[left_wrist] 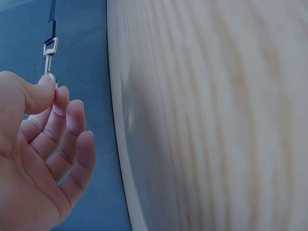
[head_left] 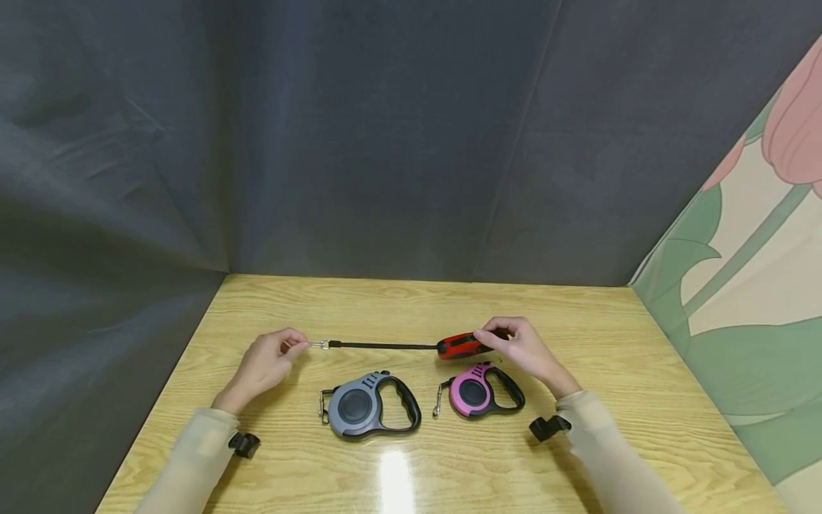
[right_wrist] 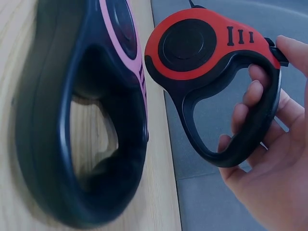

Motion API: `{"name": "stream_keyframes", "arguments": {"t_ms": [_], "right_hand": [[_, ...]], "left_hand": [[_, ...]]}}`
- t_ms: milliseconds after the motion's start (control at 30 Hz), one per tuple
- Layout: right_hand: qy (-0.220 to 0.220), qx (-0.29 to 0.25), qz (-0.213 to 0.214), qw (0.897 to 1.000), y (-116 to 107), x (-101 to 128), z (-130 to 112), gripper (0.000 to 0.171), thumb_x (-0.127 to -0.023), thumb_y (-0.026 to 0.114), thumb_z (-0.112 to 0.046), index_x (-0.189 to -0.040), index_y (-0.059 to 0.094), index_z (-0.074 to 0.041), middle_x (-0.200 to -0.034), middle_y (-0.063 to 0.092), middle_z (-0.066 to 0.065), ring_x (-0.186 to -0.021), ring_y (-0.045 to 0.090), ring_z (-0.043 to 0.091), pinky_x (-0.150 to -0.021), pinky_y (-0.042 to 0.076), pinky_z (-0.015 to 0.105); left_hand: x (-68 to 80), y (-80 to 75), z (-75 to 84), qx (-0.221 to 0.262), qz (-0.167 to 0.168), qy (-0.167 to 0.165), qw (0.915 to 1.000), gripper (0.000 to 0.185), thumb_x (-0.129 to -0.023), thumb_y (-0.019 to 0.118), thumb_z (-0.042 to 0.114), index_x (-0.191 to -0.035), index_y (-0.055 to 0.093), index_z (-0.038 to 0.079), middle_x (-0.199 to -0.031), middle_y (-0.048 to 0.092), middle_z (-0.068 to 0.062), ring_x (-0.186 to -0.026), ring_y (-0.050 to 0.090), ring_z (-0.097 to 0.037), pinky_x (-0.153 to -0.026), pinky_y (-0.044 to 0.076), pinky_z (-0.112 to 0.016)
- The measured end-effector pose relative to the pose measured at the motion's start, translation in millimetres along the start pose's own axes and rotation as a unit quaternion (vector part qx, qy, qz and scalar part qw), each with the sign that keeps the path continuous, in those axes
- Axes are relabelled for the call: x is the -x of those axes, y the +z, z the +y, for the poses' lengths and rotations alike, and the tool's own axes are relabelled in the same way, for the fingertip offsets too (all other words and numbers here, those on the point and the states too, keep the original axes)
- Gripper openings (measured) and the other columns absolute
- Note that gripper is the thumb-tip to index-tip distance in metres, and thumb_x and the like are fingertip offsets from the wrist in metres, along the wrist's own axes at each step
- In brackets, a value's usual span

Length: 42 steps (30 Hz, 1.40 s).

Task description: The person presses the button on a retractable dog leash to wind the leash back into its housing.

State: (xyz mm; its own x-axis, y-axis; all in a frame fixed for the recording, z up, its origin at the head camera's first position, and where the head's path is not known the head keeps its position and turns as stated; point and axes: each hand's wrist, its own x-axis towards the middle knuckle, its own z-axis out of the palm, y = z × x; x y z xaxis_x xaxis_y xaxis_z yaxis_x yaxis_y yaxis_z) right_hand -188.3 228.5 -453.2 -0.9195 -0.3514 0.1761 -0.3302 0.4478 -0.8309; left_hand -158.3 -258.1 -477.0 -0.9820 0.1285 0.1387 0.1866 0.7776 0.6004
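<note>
My right hand (head_left: 523,350) grips the black looped handle of a red and black retractable dog leash (right_wrist: 190,43), fingers through the loop and thumb at the button on top. From its body a black strap (head_left: 385,346) runs straight out to the left. At the strap's far end is a silver snap hook (left_wrist: 49,62), which my left hand (head_left: 266,360) pinches between thumb and forefinger. A grey retractable leash (head_left: 355,405) lies on the table between the hands. Next to it, just below the right hand, lies a pink retractable leash (head_left: 472,391).
Both lying leashes have small metal hooks at their left sides. The wooden table (head_left: 289,471) meets a dark grey cloth (head_left: 385,143) at the back and left. A flower-patterned panel (head_left: 758,285) stands along the right edge.
</note>
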Motion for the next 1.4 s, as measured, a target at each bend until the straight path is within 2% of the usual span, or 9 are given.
{"name": "stream_keyframes", "arguments": {"t_ms": [333,600,900,1400], "right_hand": [[0.009,-0.002,-0.003,1.000,6.2,-1.6,-3.7,0.017,-0.103,0.072,-0.030,-0.093,0.079,-0.018,-0.091,0.074,0.006,-0.071,0.053,0.013,-0.064,0.045,0.029],[0.000,-0.003,0.000,1.000,9.7,-1.2,-4.2,0.016,-0.102,0.073,-0.029,-0.093,0.080,-0.019,-0.094,0.077,0.000,-0.086,0.064,0.014,-0.082,0.049,0.029],[0.001,-0.004,0.001,1.000,14.5,-0.9,-4.3,0.018,-0.103,0.072,-0.027,-0.094,0.080,-0.014,-0.095,0.076,0.004,-0.085,0.062,0.013,-0.082,0.049,0.028],[-0.004,-0.010,0.001,1.000,22.6,-1.2,-4.2,0.014,-0.102,0.074,-0.027,-0.093,0.080,-0.017,-0.092,0.076,-0.001,-0.085,0.063,0.013,-0.082,0.050,0.027]], "left_hand": [[0.0,2.8,4.5,0.010,-0.005,0.007,0.9999,0.012,-0.106,0.067,0.019,-0.106,0.077,0.013,-0.095,0.076,-0.001,-0.082,0.063,-0.012,-0.071,0.048,-0.029],[1.0,5.5,5.5,0.013,-0.005,0.005,0.9999,0.011,-0.106,0.067,0.020,-0.105,0.076,0.014,-0.094,0.075,0.001,-0.082,0.063,-0.011,-0.071,0.047,-0.029],[0.8,8.8,9.7,0.017,-0.007,0.005,0.9998,0.012,-0.106,0.067,0.020,-0.105,0.077,0.014,-0.095,0.076,-0.001,-0.082,0.064,-0.012,-0.071,0.048,-0.029],[-0.2,17.0,20.9,0.023,-0.022,0.007,0.9995,0.011,-0.106,0.068,0.020,-0.105,0.076,0.013,-0.095,0.075,-0.003,-0.084,0.065,-0.014,-0.076,0.050,-0.031]]}}
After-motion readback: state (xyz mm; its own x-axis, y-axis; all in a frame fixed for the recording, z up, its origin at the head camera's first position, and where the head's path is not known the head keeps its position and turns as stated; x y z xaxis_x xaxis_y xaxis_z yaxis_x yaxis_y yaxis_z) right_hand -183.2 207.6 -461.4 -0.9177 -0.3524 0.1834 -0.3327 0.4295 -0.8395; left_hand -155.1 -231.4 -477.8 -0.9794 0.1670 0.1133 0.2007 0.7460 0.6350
